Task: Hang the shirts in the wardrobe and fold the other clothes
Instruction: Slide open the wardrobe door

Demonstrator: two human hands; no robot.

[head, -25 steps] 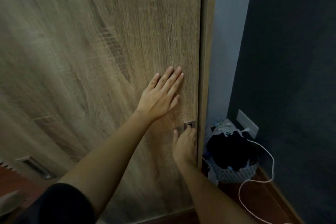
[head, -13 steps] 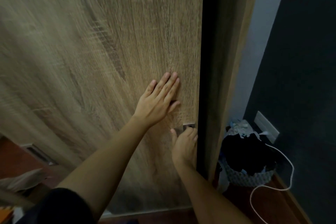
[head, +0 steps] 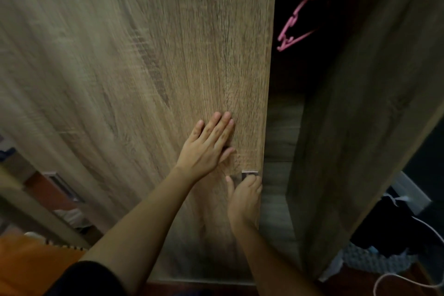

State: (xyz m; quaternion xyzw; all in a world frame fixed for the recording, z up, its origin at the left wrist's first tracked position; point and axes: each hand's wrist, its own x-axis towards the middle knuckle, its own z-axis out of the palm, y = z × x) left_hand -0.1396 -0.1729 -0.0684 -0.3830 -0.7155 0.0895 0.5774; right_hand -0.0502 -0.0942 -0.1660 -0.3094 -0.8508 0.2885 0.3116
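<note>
At the right edge of the sliding wardrobe door (head: 153, 60), in the head view, we see our two hands working together. Our left hand (head: 206, 144) lies flat and open on the wood, with the fingers spread and pressing on the panel; it grasps nothing. Our right hand (head: 245, 196) is just below it, with the fingers hooked on the small metal handle (head: 249, 172) at the door's edge, so this hand is closed on the handle.

Between the door and the side panel (head: 355, 115) of the wardrobe there is a dark gap. Inside it, high up, a pink hanger (head: 296, 19) hangs with nothing on it. We cannot see a rail or any shirt in the wardrobe; the inside is too dark.

We judge that the door is heavy and stiff, and that it slides sideways. The handle is small and gives only a fingertip hold, so the flat palm on the wood helps to push. The wood surface looks smooth, so the palm could slip if we press too lightly.

Low at the right, near the wall, a woven basket (head: 374, 263) holds dark clothes (head: 384, 221). These look soft and light, easy to take by a pinch of the cloth. A white cable (head: 408, 281) lies on the floor beside the basket, and it could catch a foot. The hanger seems thin and light; the hook is a good place to hold it.
</note>
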